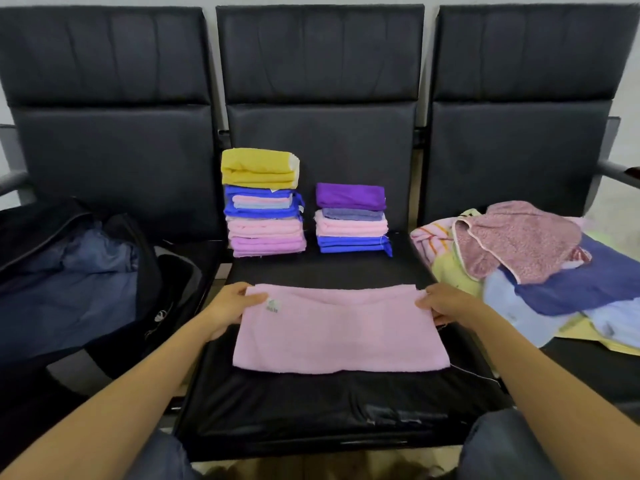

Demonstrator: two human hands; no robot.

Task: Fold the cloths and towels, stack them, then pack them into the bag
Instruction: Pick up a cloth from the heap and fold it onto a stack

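L hand (230, 308): thumb on top, fingers curled under, pinching the far-left corner of the pale pink terry towel (341, 337). R hand (445, 304): closed on the far-right corner in like manner; thumb position unclear. Neither hand holds anything else.

Towel location: flat on front half of black padded middle seat (311, 403), doubled once (two layers show along far edge).

Key relation: towel's long axis runs L–R, across the person; short axis points toward the backrest. Hands are at opposite ends of the far long edge, each equally near its own end, so no advantage either side. Judgement: next fold prob. end-to-end along the long axis, one hand carrying its end over to the other. Near corners are unheld and may lag.

Beyond towel, same seat: taller stack of folded cloths (263, 202) at L, shorter stack of folded cloths (351, 220) beside it at R, not touching. Shorter stack is on the R hand's side. Loose heap of unfolded cloths (540, 271) on R seat; open dark bag (69, 271) on L seat.

Markings: small white sewn tag (272, 305) at towel's far-left corner, just beside L thumb; green print, too small to read. Pale emblem (160, 316) on bag, illegible. No other writing seen.
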